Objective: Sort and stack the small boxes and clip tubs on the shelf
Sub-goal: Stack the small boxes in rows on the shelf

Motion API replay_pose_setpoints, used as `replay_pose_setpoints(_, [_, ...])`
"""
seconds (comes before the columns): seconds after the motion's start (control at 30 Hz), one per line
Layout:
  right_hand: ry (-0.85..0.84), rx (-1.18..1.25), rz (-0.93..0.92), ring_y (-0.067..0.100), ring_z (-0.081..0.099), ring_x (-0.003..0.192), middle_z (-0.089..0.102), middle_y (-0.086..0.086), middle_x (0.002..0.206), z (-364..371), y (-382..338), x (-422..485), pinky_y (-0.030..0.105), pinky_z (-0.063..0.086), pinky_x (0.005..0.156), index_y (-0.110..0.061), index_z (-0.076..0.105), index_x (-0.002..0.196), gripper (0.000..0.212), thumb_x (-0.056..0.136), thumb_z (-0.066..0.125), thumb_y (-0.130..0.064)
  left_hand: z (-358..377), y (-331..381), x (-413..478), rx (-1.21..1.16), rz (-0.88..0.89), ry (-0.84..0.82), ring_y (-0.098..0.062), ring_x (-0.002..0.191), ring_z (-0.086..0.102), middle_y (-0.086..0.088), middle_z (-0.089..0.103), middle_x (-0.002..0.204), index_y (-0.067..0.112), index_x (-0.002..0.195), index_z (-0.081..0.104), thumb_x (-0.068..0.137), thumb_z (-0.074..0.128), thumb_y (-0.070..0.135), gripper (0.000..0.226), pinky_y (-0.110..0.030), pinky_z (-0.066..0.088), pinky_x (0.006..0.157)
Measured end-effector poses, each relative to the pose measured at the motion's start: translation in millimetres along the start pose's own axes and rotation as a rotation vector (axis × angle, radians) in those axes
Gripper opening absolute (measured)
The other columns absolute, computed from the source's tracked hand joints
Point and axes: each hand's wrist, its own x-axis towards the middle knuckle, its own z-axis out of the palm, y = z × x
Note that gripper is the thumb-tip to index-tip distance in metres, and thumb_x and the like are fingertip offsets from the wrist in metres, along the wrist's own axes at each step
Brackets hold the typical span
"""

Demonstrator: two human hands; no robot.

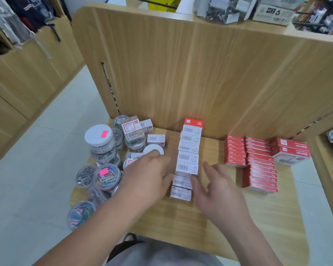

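since the white small boxes [187, 156] run in single file from the back panel [200, 73] toward the front of the shelf [210, 223], both hands flank the row's near end, apparently to square it up. the left hand [150, 175] lies against its left side with fingers loosely straight, and the right hand [217, 187] is spread, touching its right side (neither pinches a box). clip tubs [102, 143] cluster at the shelf's left and red boxes [258, 162] are stacked at its right, seemingly sorted by kind.
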Motion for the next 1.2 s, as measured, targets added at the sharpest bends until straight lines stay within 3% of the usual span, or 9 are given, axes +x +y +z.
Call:
replay_pose_setpoints(0.13, [0.183,0.049,-0.072,0.011,0.060,0.074,0.057,-0.015,0.097,-11,-13,-13,0.034,0.052,0.054,-0.029,0.068,0.117,0.028,0.090,0.071,-0.037,-34,-45,-28,-0.075,-0.078,0.153,-0.016,0.085,0.063,0.016,0.060,0.085,0.035,0.103,0.070,0.086,0.075,0.037,0.018,-0.036,0.054,0.068])
replay_pose_setpoints(0.27, [0.036,0.072,-0.131,0.002,0.058,0.081,0.058,-0.021,0.094,6,-56,-21,0.008,0.035,0.057,-0.039,0.068,0.103,0.018,0.087,0.067,-0.045,-51,-77,-49,-0.081,-0.107,0.153,-0.008,0.074,0.060,0.017,0.063,0.075,0.040,0.098,0.068,0.083,0.073,0.044,0.016,-0.035,0.054,0.063])
replay_pose_setpoints(0.43, [-0.202,-0.158,-0.023,0.012,0.063,0.109,0.057,-0.016,0.122,33,-95,-3,0.032,0.051,0.077,-0.037,0.061,0.122,0.033,0.092,0.059,-0.051,-57,-92,-62,-0.075,-0.084,0.068,-0.008,0.075,0.057,0.014,0.059,0.074,0.037,0.085,0.060,0.086,0.065,0.048,0.013,-0.034,0.051,0.061])
replay_pose_setpoints(0.53, [-0.254,-0.258,0.016,0.020,0.064,0.108,0.061,-0.009,0.116,39,-103,12,0.035,0.053,0.079,-0.031,0.063,0.118,0.028,0.094,0.057,-0.042,-59,-100,-59,-0.093,-0.040,0.037,-0.011,0.082,0.060,0.014,0.059,0.086,0.035,0.091,0.063,0.085,0.055,0.052,0.020,-0.037,0.053,0.066])
replay_pose_setpoints(0.7, [-0.350,-0.337,0.037,0.022,0.065,0.099,0.067,-0.006,0.101,40,-102,25,0.034,0.053,0.073,-0.028,0.064,0.101,0.013,0.091,0.058,-0.031,-59,-102,-40,-0.068,0.020,-0.042,-0.018,0.100,0.062,0.011,0.059,0.111,0.031,0.109,0.064,0.096,0.053,0.040,0.020,-0.039,0.054,0.076])
replay_pose_setpoints(0.77, [-0.337,-0.341,0.019,0.021,0.066,0.096,0.068,-0.008,0.099,41,-102,26,0.035,0.055,0.072,-0.033,0.062,0.108,0.023,0.085,0.065,-0.036,-57,-98,-29,-0.024,0.044,-0.070,-0.020,0.103,0.062,0.009,0.059,0.116,0.026,0.107,0.061,0.097,0.052,0.040,0.019,-0.038,0.053,0.077])
replay_pose_setpoints(0.9, [-0.345,-0.309,0.009,0.020,0.067,0.093,0.068,-0.009,0.102,45,-101,24,0.038,0.057,0.069,-0.041,0.047,0.122,0.049,0.080,0.072,-0.041,-49,-78,-11,0.069,0.054,-0.094,-0.026,0.096,0.063,0.002,0.061,0.104,0.027,0.089,0.041,0.096,0.051,0.051,0.028,-0.035,0.046,0.068])
replay_pose_setpoints(1.03, [-0.281,-0.183,0.020,0.016,0.064,0.092,0.065,-0.010,0.100,38,-103,22,0.036,0.052,0.067,-0.039,0.051,0.112,0.029,0.086,0.064,-0.045,-47,-62,0,0.123,-0.023,-0.102,-0.029,0.092,0.066,-0.003,0.065,0.097,0.025,0.093,0.039,0.090,0.056,0.061,0.040,-0.033,0.040,0.062])
replay_pose_setpoints(1.2, [-0.189,-0.074,0.067,0.010,0.059,0.087,0.058,-0.018,0.096,-4,-109,5,0.031,0.049,0.067,-0.039,0.052,0.106,0.026,0.083,0.065,-0.040,-46,-54,9,0.114,-0.057,-0.139,-0.031,0.092,0.065,-0.005,0.066,0.099,0.022,0.094,0.038,0.085,0.058,0.048,0.034,-0.034,0.041,0.063])
